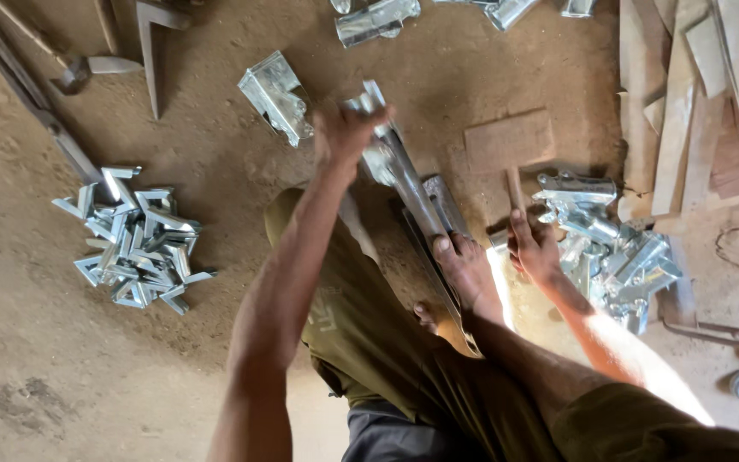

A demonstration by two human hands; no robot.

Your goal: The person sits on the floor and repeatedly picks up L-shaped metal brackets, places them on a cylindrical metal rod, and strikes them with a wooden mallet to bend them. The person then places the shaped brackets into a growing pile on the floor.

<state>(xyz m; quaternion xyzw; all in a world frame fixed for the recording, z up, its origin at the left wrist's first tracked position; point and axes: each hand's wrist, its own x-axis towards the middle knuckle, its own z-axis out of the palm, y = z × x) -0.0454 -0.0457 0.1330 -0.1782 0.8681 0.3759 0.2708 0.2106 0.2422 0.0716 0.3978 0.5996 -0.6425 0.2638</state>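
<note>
Galvanised sheet-metal piece [375, 128], bright and folded, sits at the top end of a long dark steel bar [416, 205] that runs slantwise across the dirt floor [36, 342]. Left hand [344, 133] closed around the piece from its left side, fingers wrapped over it. A bare foot [465, 269] rests on the lower part of the bar, toes across the metal.

Right hand [534, 250] curled shut around the handle of a wooden mallet [511, 145]; the mallet's block head lies on the ground just right of the bar, handle running down into the fist.

Just right of that hand: a heap of formed metal brackets [613, 248], shiny, stacked loosely. Well apart to the left: a pile of small flat angle pieces [138, 239] of the same bright metal. One more folded bracket [277, 96] lies alone near the left hand, and several more at the top edge [378, 19].

Wooden planks [694, 111] stacked at the right. Hammer [87, 68] and dark iron lengths in the upper left corner. Person wears olive trousers [369, 325].
</note>
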